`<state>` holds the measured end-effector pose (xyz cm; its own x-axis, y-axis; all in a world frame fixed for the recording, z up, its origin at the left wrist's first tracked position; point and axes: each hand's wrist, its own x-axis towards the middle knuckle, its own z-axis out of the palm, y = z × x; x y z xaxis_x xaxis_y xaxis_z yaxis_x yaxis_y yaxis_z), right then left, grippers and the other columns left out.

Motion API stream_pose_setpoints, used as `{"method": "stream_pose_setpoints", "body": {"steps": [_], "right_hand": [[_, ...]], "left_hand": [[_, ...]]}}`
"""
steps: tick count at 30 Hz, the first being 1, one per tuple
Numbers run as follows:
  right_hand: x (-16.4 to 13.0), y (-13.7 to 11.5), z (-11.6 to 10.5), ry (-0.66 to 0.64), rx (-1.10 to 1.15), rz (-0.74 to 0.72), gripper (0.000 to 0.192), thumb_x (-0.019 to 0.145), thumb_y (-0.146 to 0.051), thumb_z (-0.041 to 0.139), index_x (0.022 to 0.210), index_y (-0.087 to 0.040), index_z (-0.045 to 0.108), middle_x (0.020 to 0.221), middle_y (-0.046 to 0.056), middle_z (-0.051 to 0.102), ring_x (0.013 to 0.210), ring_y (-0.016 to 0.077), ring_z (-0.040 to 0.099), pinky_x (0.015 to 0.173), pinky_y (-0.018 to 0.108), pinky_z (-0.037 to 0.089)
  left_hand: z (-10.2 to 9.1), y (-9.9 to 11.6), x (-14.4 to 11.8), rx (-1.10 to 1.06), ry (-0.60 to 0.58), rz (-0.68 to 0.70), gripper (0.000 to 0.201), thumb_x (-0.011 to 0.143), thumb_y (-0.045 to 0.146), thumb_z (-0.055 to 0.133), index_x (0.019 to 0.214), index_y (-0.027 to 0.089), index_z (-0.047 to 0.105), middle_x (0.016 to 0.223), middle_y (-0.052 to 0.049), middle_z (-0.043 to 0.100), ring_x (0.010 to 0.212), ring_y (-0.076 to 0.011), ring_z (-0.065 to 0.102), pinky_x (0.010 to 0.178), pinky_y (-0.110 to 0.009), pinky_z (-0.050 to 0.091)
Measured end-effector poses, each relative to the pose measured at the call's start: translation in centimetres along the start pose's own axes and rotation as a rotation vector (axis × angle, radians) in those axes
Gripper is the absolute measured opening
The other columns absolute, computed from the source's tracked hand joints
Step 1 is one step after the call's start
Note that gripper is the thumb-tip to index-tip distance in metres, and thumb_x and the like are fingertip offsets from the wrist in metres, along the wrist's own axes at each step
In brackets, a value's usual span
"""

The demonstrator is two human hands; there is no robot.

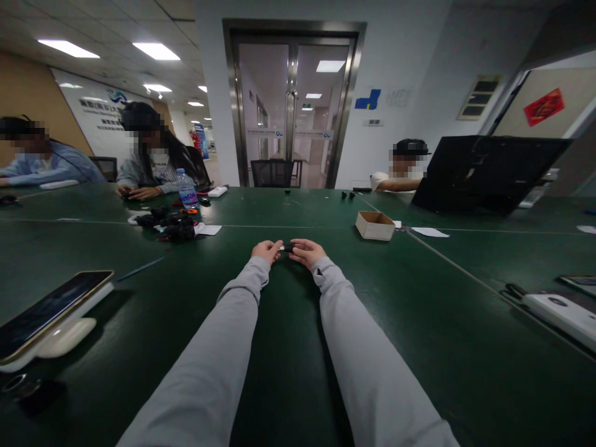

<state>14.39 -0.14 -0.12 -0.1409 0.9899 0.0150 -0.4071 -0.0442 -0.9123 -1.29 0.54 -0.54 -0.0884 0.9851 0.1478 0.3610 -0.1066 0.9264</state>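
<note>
Grey sleeves run from the near edge out to both hands on the dark green table point(419, 323). Left hand point(267, 251) and right hand point(306, 252) pinch a small black part point(286, 248) between them, centre table.

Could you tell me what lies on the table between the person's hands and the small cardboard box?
In the head view, only bare green table separates the hands from the small cardboard box.
</note>
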Motion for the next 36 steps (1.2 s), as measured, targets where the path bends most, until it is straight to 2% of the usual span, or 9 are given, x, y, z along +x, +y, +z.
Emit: {"method": "stream_pose_setpoints", "body": {"steps": [6, 11, 20, 22, 25, 27, 30, 32, 36], "right_hand": [[-0.4, -0.4, 0.3, -0.006, 0.008, 0.014, 0.025, 0.063, 0.005, 0.063, 0.079, -0.014, 0.065, 0.076, 0.003, 0.057, 0.066, 0.0133, 0.063, 0.071, 0.031, 0.057], [-0.8, -0.9, 0.7, 0.017, -0.012, 0.045, 0.021, 0.066, 0.004, 0.062, 0.078, -0.013, 0.063, 0.068, 0.002, 0.061, 0.056, 0.0116, 0.062, 0.061, 0.026, 0.057], [-0.5, -0.9, 0.9, 0.090, -0.018, 0.071, 0.016, 0.069, 0.001, 0.061, 0.079, -0.011, 0.060, 0.058, 0.004, 0.064, 0.043, 0.0114, 0.059, 0.049, 0.022, 0.054], [-0.6, -1.0, 0.9, 0.086, -0.018, 0.072, 0.016, 0.068, 0.001, 0.061, 0.079, -0.011, 0.060, 0.059, 0.004, 0.064, 0.043, 0.0116, 0.060, 0.048, 0.022, 0.053], [-0.8, -1.0, 0.9, 0.067, -0.019, 0.069, 0.016, 0.069, 0.002, 0.060, 0.079, -0.011, 0.060, 0.059, 0.004, 0.064, 0.044, 0.0116, 0.060, 0.047, 0.021, 0.053], [-0.8, -1.0, 0.9, 0.056, -0.023, 0.068, 0.015, 0.069, 0.001, 0.060, 0.078, -0.010, 0.061, 0.058, 0.004, 0.064, 0.044, 0.0116, 0.060, 0.047, 0.020, 0.053], [-0.7, -1.0, 0.8, 0.058, -0.028, 0.063, 0.015, 0.068, 0.001, 0.062, 0.078, -0.011, 0.062, 0.058, 0.004, 0.064, 0.044, 0.0110, 0.060, 0.047, 0.020, 0.052], [-0.5, -0.9, 0.7, 0.058, -0.029, 0.062, 0.016, 0.067, 0.000, 0.064, 0.078, -0.011, 0.062, 0.060, 0.004, 0.064, 0.045, 0.0109, 0.060, 0.047, 0.021, 0.053], [-0.3, -0.8, 0.6, 0.049, -0.047, 0.072, 0.016, 0.066, -0.001, 0.065, 0.079, -0.011, 0.063, 0.061, 0.005, 0.064, 0.047, 0.0118, 0.061, 0.050, 0.022, 0.054]], "left_hand": [[0.0, 0.4, -0.4, 0.084, 0.033, 0.051, 0.039, 0.074, 0.051, 0.048, 0.059, 0.016, 0.056, 0.049, -0.001, 0.056, 0.045, -0.0093, 0.050, 0.049, -0.021, 0.040], [0.0, 0.1, -0.2, 0.024, 0.029, 0.086, 0.035, 0.071, 0.050, 0.052, 0.063, 0.016, 0.055, 0.052, 0.000, 0.055, 0.046, -0.0094, 0.049, 0.048, -0.021, 0.040], [0.1, -0.3, 0.1, -0.215, -0.064, 0.278, 0.030, 0.060, 0.030, 0.067, 0.085, 0.016, 0.057, 0.086, -0.005, 0.061, 0.060, -0.0097, 0.055, 0.049, -0.019, 0.043], [0.1, -0.2, 0.0, -0.227, -0.027, 0.222, 0.036, 0.063, 0.034, 0.065, 0.094, 0.018, 0.055, 0.089, -0.005, 0.061, 0.057, -0.0086, 0.055, 0.048, -0.019, 0.042], [0.3, 0.1, -0.1, -0.161, -0.016, 0.060, 0.033, 0.074, 0.043, 0.052, 0.095, 0.018, 0.054, 0.067, -0.002, 0.061, 0.043, -0.0075, 0.049, 0.042, -0.018, 0.036], [0.3, 0.2, -0.1, -0.126, -0.032, 0.061, 0.029, 0.077, 0.040, 0.048, 0.091, 0.017, 0.056, 0.055, 0.000, 0.056, 0.040, -0.0073, 0.045, 0.041, -0.018, 0.034], [0.3, 0.3, 0.0, -0.138, -0.016, 0.135, 0.027, 0.070, 0.027, 0.057, 0.095, 0.018, 0.055, 0.069, -0.001, 0.059, 0.050, -0.0073, 0.049, 0.044, -0.017, 0.036], [0.2, 0.4, 0.0, -0.159, -0.024, 0.081, 0.030, 0.068, 0.024, 0.057, 0.098, 0.019, 0.053, 0.077, -0.001, 0.059, 0.053, -0.0074, 0.051, 0.043, -0.016, 0.035], [0.0, 0.5, -0.1, -0.132, -0.094, 0.000, 0.025, 0.078, 0.034, 0.044, 0.095, 0.016, 0.052, 0.060, 0.001, 0.054, 0.041, -0.0062, 0.044, 0.040, -0.017, 0.032]]}}
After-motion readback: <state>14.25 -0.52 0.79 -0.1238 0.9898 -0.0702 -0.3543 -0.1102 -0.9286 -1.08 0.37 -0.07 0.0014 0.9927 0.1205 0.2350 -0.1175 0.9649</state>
